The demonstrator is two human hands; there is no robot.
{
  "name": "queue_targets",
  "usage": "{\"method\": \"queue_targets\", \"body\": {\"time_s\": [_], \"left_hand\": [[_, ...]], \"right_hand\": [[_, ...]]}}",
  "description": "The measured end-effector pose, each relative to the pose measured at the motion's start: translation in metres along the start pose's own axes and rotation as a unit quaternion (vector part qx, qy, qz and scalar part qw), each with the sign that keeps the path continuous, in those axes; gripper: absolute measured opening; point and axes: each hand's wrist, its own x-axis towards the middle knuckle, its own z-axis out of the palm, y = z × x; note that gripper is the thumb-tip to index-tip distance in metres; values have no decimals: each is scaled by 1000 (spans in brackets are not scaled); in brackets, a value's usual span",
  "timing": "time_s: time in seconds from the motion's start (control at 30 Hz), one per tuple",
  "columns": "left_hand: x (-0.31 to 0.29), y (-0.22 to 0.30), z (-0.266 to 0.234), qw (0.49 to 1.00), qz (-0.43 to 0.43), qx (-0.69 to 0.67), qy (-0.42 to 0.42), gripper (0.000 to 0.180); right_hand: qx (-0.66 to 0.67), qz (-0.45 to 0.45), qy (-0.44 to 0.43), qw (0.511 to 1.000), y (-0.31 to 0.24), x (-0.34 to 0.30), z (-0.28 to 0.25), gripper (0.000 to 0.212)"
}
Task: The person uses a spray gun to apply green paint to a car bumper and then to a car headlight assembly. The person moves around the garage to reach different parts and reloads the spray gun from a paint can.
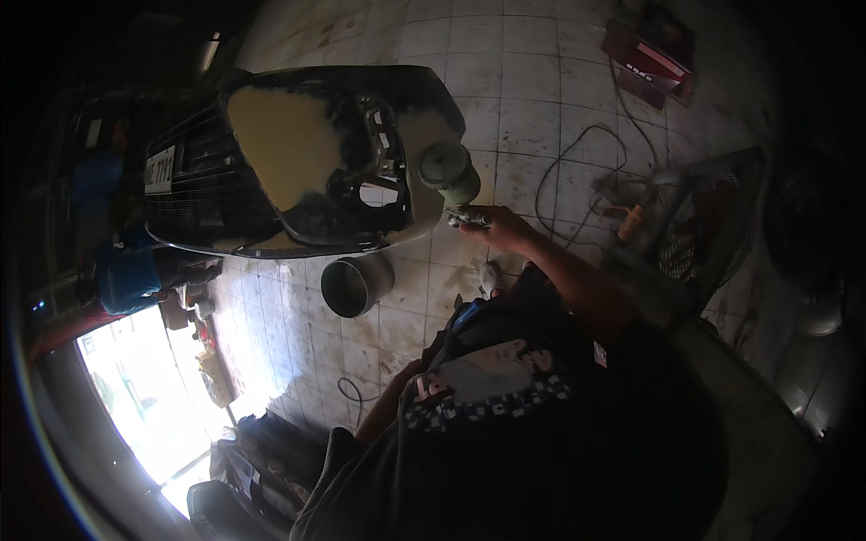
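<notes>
My right hand (492,227) is closed around a spray gun (469,217), with a dull green cup (448,171) on top. The gun is close to the end of a dark car bumper (311,230), beside its light opening. Beige patches (281,135) cover part of the bumper's black surface, and a number plate (160,171) is fixed at its far left. My left forearm (390,397) shows at the edge of my dark shirt, and the hand itself is hidden behind the shirt.
A dark bucket (357,285) stands on the tiled floor below the bumper. A thin hose (577,135) curls across the tiles toward a caged frame (699,239) at right. A red box (651,56) lies at the far right. Bright light enters through an opening (144,388) at lower left.
</notes>
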Motion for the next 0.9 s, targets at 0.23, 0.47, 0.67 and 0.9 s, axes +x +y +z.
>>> {"method": "queue_targets", "body": {"time_s": [0.23, 0.47, 0.67, 0.9], "left_hand": [[0, -17, 39, 995, -37, -80, 54, 47], [6, -6, 52, 990, -50, -108, 76, 44], [4, -4, 62, 987, -59, -126, 85, 41], [4, -15, 70, 984, -60, -144, 91, 38]], "right_hand": [[2, 105, -60, 993, 23, 5, -37, 40], [-7, 49, -32, 998, 30, 33, -61, 45], [-37, 8, 89, 995, 45, 72, -79, 45], [-14, -2, 112, 994, 47, 80, -66, 46]]}}
